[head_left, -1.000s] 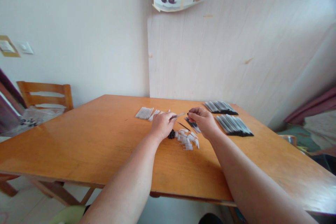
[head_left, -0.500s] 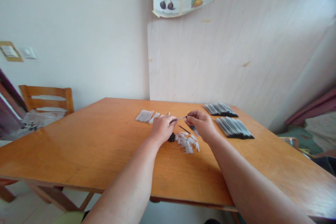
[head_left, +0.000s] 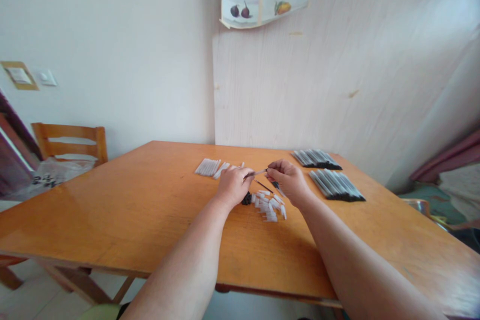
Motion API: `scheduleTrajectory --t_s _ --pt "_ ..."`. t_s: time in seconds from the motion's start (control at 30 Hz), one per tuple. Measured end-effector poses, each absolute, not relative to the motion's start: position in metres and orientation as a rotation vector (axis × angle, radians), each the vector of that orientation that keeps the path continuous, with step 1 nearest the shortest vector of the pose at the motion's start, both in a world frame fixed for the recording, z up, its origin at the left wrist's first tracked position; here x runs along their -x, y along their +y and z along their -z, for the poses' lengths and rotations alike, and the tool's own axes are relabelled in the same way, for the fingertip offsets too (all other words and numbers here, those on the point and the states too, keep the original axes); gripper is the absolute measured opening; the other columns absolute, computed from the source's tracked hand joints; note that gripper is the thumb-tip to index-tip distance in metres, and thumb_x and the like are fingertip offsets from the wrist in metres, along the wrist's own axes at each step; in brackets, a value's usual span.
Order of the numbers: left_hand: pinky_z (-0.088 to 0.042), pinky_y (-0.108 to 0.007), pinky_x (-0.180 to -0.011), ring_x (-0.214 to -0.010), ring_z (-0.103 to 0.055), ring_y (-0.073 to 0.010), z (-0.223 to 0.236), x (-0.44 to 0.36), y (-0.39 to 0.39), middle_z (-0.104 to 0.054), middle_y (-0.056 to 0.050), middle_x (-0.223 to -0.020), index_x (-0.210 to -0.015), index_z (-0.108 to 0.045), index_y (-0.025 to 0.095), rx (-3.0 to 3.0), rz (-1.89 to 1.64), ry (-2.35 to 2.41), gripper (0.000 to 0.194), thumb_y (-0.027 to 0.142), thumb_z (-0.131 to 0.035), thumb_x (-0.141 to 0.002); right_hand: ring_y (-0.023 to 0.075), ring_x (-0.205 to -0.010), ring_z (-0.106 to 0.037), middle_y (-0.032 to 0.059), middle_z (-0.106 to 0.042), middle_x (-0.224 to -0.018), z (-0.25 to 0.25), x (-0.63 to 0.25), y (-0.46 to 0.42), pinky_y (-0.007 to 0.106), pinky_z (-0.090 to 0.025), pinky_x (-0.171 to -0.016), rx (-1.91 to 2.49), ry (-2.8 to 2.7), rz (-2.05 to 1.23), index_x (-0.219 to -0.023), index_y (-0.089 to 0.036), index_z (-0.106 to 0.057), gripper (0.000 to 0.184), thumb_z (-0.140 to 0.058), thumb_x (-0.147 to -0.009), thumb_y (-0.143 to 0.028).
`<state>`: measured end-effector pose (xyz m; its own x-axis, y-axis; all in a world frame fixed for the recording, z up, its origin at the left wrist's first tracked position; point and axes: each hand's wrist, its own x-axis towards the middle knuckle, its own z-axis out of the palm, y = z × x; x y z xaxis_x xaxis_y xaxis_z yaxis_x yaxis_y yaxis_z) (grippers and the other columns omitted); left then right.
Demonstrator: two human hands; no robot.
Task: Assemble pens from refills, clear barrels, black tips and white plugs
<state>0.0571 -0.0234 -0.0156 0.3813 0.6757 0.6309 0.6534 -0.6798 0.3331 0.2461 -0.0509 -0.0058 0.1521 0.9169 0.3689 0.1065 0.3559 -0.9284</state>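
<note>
Between my left hand (head_left: 233, 185) and my right hand (head_left: 287, 181) stretches a slim pen (head_left: 260, 173), pale along the middle and dark towards its ends. Both hands are closed, with the fingertips pinching it from either side. Below it, on the table, lies a thin dark-tipped stick (head_left: 264, 186), like a pen refill. A small heap of black pieces (head_left: 246, 198) sits under my left hand, partly hidden. Short white plastic pieces (head_left: 268, 206) are scattered in front of my hands. Some dark, slim parts are partly covered by my right hand.
White tubes (head_left: 208, 167) lie in a row behind my left hand. To the right are two bundles of clear, black-ended pens, one farther back (head_left: 317, 158) and one nearer (head_left: 335, 184). A wooden chair (head_left: 71, 141) with a plastic bag (head_left: 62, 172) stands left of the wooden table (head_left: 150, 210).
The camera view has shifted slightly. Both hands keep their pinch on the pen, and its tilt is a little flatter.
</note>
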Motion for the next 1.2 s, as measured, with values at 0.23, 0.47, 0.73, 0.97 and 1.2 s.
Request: scheduleTrajectory --t_s 0.23,0.47,0.73,0.97,1.2 --pt "-0.042 -0.035 -0.080 -0.086 -0.062 -0.0205 0.014 -0.057 -0.025 -0.073 -0.004 -0.091 -0.094 -0.072 0.028 -2.589 -1.221 1.233 0.019 0.032 -0.054 -0.089 0.0128 -0.064 -0.060 0.0019 -0.065 -0.074 0.004 -0.246 -0.054 0.028 -0.049 -0.066 1.040 -1.258 -0.860 -0.090 -0.017 -0.062 0.027 -0.071 -0.069 -0.032" --pt "-0.040 -0.034 -0.078 -0.085 -0.061 -0.0204 0.010 -0.058 -0.028 -0.073 -0.005 -0.091 -0.095 -0.072 0.027 -2.604 -1.213 1.239 0.019 0.032 -0.055 -0.089 0.0130 -0.066 -0.060 0.0030 -0.066 -0.073 0.002 -0.247 -0.055 0.028 -0.051 -0.066 1.029 -1.275 -0.935 -0.088 -0.015 -0.064 0.028 -0.071 -0.070 -0.037" --pt "-0.040 -0.033 -0.078 -0.086 -0.061 -0.0200 0.010 -0.058 -0.030 -0.073 -0.004 -0.090 -0.096 -0.073 0.027 -2.607 -1.197 1.214 0.019 0.030 -0.056 -0.088 0.0113 -0.059 -0.055 0.0016 -0.062 -0.067 -0.001 -0.250 -0.058 0.025 -0.046 -0.058 1.150 -1.392 -0.871 -0.080 -0.016 -0.060 0.028 -0.065 -0.076 -0.043" --pt "-0.040 -0.032 -0.076 -0.084 -0.061 -0.0195 0.009 -0.060 -0.033 -0.073 -0.003 -0.087 -0.092 -0.073 0.027 -2.641 -1.205 1.177 0.017 0.030 -0.057 -0.088 0.0107 -0.049 -0.045 -0.0017 -0.052 -0.053 0.000 -0.253 -0.057 0.024 -0.033 -0.049 1.417 -1.621 -0.430 -0.064 -0.019 -0.051 0.039 -0.050 -0.087 -0.051" --pt "-0.041 -0.032 -0.076 -0.085 -0.061 -0.0191 0.005 -0.062 -0.037 -0.073 -0.002 -0.086 -0.093 -0.073 0.027 -2.635 -1.183 1.152 0.017 0.030 -0.056 -0.089 0.0112 -0.049 -0.039 -0.0026 -0.043 -0.050 0.004 -0.255 -0.053 0.026 -0.028 -0.049 1.371 -1.636 -0.447 -0.057 -0.020 -0.045 0.053 -0.039 -0.089 -0.063"
